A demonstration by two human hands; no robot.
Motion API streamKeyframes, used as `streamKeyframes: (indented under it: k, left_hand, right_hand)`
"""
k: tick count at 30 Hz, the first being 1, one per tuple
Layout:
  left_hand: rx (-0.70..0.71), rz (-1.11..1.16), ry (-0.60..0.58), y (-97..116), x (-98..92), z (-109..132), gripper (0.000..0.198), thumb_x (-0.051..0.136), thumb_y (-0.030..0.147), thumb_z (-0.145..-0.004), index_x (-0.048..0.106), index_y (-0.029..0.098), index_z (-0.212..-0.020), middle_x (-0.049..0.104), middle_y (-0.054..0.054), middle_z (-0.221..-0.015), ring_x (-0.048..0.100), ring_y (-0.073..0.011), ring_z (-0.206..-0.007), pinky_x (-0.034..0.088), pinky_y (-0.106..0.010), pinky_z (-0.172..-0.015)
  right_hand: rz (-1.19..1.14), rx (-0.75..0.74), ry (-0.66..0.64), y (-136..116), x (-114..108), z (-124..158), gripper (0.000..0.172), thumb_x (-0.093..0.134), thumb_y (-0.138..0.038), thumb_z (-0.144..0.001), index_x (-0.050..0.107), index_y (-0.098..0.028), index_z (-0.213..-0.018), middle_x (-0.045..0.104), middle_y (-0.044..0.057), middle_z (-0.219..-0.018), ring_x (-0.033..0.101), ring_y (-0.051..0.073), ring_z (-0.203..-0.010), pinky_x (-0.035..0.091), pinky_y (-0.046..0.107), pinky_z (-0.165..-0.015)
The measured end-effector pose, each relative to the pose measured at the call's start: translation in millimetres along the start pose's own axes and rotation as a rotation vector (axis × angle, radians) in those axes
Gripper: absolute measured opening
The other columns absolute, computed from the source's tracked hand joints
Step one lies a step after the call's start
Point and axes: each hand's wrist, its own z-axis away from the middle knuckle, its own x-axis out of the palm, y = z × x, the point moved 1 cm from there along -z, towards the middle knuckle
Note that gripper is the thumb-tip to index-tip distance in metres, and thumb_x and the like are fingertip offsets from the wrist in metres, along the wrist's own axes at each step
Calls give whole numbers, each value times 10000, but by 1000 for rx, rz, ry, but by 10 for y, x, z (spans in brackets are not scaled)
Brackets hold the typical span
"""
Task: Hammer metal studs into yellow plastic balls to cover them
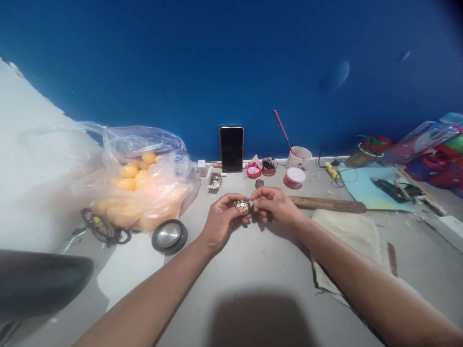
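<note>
Bare forearms and hands, seen from above.
The left forearm [155,294] enters from the lower left and the right forearm [354,262] from the lower right, converging near the middle. The left hand [221,219] is curled in a grip, its forefinger bent above the thumb. The right hand [275,204] lies just beside it, thumb and forefinger drawn close, other fingers folded beneath; whether their tips meet is unclear.

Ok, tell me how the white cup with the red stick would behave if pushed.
The white cup looks thin-walled, so it is probably light and easily dented. The long red stick rises at a slant well above the cup's rim, so a push might tip it.
</note>
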Motion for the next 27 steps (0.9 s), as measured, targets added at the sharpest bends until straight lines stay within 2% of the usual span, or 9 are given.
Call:
streamKeyframes:
  k: [4, 9, 16, 22, 27]
  left_hand:
    - [-14, 19, 4, 2, -34, -17, 347, 823, 186, -687, 669, 139, -994, 739, -49, -820, 688, -151, -645, 545, -275, -626]
    - [-18, 52, -26, -1, -84, -42, 362, 776, 299, -763, 652, 131, -1058, 734, -70, -822, 722, -193, -699, 567, -293, -632]
    - [-10, 13, -13, -6, -90, -48, 346, 841, 242, -718, 675, 129, -999, 748, -76, -801, 724, -193, -697, 544, -257, -580]
    - [6, 55, -14, -11, -96, -51, 409, 800, 358, -796, 720, 113, -1113, 753, -98, -831, 721, -193, -692, 574, -295, -616]
    - [5, 10, -56, -19, -84, -36, 447, 815, 323, -768, 704, 123, -1151, 744, -95, -836, 702, -199, -713, 547, -290, -591]
  right_hand:
    - [19, -3, -18, 0, -9, -12, 185, 752, -271, -680, 676, -168, -813, 638, -36, -572, 496, 72, -432, 398, 191, -409]
    - [46, -3, -29, 16, -22, -22, 222, 780, -313, -703, 673, -161, -825, 617, -44, -550, 498, 74, -433, 414, 195, -414]
    - [135, -34, -30, 22, -16, -11, 228, 773, -341, -731, 674, -158, -825, 679, -7, -633, 513, 71, -450, 420, 194, -424]
    - [145, -13, -27, -35, 5, 8, 181, 735, -311, -717, 656, -176, -809, 650, -37, -575, 501, 72, -416, 391, 192, -412]
    - [176, -35, -28, -1, 3, 9, 183, 726, -314, -729, 655, -172, -820, 700, -5, -663, 513, 70, -434, 398, 197, -425]
